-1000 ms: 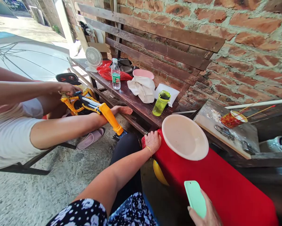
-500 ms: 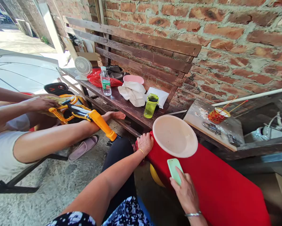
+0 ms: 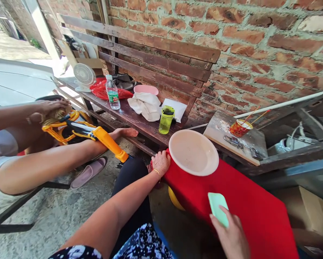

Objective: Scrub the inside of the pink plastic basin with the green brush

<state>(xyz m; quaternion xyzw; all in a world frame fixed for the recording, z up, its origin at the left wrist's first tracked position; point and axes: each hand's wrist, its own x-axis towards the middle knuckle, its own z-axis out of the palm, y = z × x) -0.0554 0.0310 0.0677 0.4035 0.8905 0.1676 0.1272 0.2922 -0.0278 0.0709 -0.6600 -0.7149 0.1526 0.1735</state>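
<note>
A red cloth (image 3: 254, 212) lies stretched over a long flat surface on my right. My left hand (image 3: 161, 162) is closed over its far left edge, fingers curled down on the fabric next to a pale basin (image 3: 193, 153). In my right hand (image 3: 231, 230) is a flat mint-green oblong (image 3: 218, 208) with rounded corners, pinched between thumb and fingers over the middle of the cloth. Whether it is a brush or something else I cannot tell, as its underside is hidden. Some shallow, clear liquid may be in the basin; I cannot be sure.
On the wooden bench (image 3: 135, 111) stand a green cup (image 3: 166, 120), a water bottle (image 3: 112, 93), a white cloth (image 3: 146, 106) and a fan (image 3: 84, 75). Another person's leg (image 3: 53, 162) and an orange-black frame (image 3: 104, 138) are at left. A board (image 3: 214, 131) holds a red tub (image 3: 239, 128).
My right hand has slid rightward and toward me over the red cloth with the mint-green oblong. My left hand keeps its place at the edge. The view has shifted slightly right.
</note>
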